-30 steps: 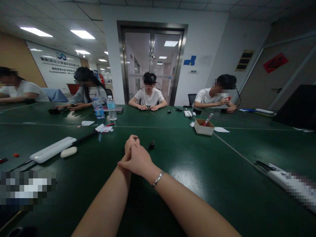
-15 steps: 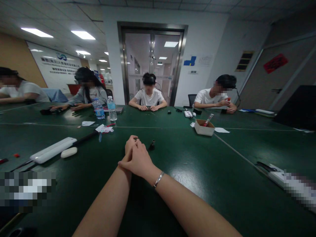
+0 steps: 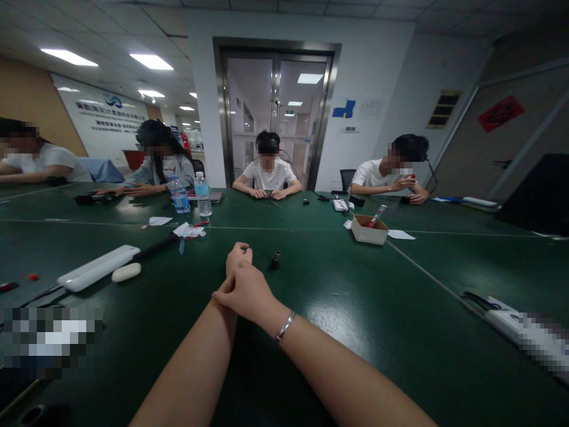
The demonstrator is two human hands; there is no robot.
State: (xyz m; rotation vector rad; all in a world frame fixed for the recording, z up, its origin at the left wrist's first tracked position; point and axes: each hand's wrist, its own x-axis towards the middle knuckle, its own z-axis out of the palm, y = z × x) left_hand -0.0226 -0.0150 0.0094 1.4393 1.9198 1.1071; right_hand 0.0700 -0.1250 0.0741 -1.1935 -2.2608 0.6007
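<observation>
My left hand (image 3: 238, 258) rests over the green table (image 3: 382, 332), its fingers curled inward; whether anything lies inside them is hidden. Across it comes my right hand (image 3: 249, 292), closed around my left wrist, with the thumb pressed on the near side and the fingers wrapping over the far side. A silver bracelet (image 3: 285, 325) circles my right wrist. Just right of my left hand, a small dark metal piece with a tube-like top (image 3: 275, 260) stands upright, touched by neither hand.
A power strip (image 3: 98, 268) and a white oval case (image 3: 126, 273) lie at left. Two water bottles (image 3: 203, 196) stand farther back, near paper scraps (image 3: 189, 230). An open box (image 3: 370, 232) sits right of centre. Several people wearing headsets sit along the far side.
The fingers of my right hand have drawn back from over my left hand and curled around the wrist. My left hand stays almost in place. The view has shifted slightly.
</observation>
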